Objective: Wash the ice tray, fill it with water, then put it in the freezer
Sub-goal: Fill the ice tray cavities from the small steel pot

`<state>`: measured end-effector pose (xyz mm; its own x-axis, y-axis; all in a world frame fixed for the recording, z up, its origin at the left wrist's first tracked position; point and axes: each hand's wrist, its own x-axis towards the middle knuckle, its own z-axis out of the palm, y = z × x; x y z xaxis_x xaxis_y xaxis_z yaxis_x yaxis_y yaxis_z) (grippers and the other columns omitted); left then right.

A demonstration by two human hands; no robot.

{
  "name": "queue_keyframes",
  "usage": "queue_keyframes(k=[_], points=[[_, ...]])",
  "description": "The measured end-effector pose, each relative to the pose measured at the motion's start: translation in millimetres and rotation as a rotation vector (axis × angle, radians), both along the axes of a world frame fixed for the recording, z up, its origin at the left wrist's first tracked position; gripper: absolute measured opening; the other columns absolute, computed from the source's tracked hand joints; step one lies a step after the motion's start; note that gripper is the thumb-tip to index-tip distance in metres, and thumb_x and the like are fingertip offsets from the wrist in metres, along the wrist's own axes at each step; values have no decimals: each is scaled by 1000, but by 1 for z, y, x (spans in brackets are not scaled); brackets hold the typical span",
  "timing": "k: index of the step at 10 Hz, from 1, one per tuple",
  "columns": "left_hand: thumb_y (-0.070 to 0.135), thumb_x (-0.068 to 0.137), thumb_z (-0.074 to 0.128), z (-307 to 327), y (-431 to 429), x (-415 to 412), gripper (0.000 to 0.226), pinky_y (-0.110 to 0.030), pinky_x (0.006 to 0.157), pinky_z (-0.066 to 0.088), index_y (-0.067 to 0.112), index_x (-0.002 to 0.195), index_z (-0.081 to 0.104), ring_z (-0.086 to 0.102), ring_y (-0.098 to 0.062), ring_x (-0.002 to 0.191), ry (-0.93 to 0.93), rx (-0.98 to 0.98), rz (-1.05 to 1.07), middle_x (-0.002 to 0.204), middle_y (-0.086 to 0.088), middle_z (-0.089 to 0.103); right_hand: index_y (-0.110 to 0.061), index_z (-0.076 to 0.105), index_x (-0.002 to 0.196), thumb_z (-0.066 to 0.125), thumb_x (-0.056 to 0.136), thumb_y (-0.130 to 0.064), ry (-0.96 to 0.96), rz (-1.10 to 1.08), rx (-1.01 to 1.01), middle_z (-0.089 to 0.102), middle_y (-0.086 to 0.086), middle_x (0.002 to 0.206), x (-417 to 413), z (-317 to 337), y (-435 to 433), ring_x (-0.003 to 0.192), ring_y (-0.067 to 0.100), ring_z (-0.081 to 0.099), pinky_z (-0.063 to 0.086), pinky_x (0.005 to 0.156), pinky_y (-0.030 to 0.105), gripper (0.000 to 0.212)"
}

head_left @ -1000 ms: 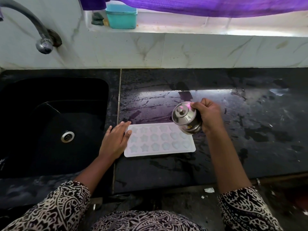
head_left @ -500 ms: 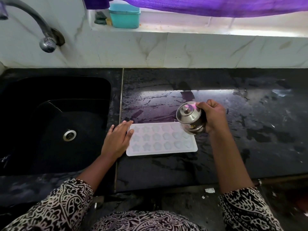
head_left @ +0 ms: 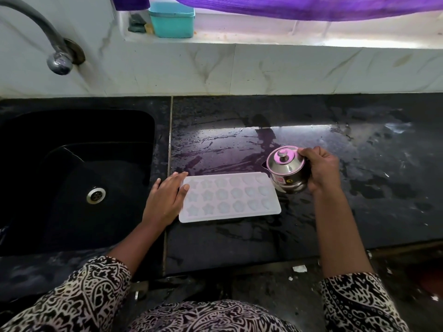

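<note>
Ice tray (head_left: 230, 197) on wet black counter (head_left: 239, 243) | left hand (head_left: 165, 200) flat on its edge | right hand (head_left: 322, 172) grips steel pot (head_left: 286, 170)

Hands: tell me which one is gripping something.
The right hand, curled round the pot; the left hand lies flat, fingers straight, at the tray's left end.

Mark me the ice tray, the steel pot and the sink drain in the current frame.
ice tray (head_left: 236, 193): head view, on a cell of the centre row.
steel pot (head_left: 287, 174): head view, on the shiny wall below the lid.
sink drain (head_left: 96, 195): head view, on the centre of the metal strainer.
</note>
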<state>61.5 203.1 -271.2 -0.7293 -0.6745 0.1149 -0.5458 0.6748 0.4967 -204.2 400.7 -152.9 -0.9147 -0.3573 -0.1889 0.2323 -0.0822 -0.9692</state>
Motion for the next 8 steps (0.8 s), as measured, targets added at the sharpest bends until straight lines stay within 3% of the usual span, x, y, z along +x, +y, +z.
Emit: queue_keyframes(k=[1,4,8], points=[[59,92,11,-1,0,0,68,-40,116,13,24,142,41,29,-9,141,-6,-5,0,144,3,47,-19,36,52,67,76,-2,64,-20,75,44,-9,43,-2,-1,2,47,10,40,39,49,23,42],[58,92,11,0,0,0,68,-40,116,13,24,142,41,30,-9,141,-10,-11,0,144,2,48,-20,37,57,67,78,-7,170,-33,223,50,-10,45,1,2,5,40,1,47,40,43,15,39],[57,92,10,1,0,0,68,-40,116,14,23,141,42,30,-9,141,-9,-8,5,144,2,47,-20,38,57,66,79,-8,193,-50,272,51,-1,57,3,4,5,44,3,49,41,45,17,38]])
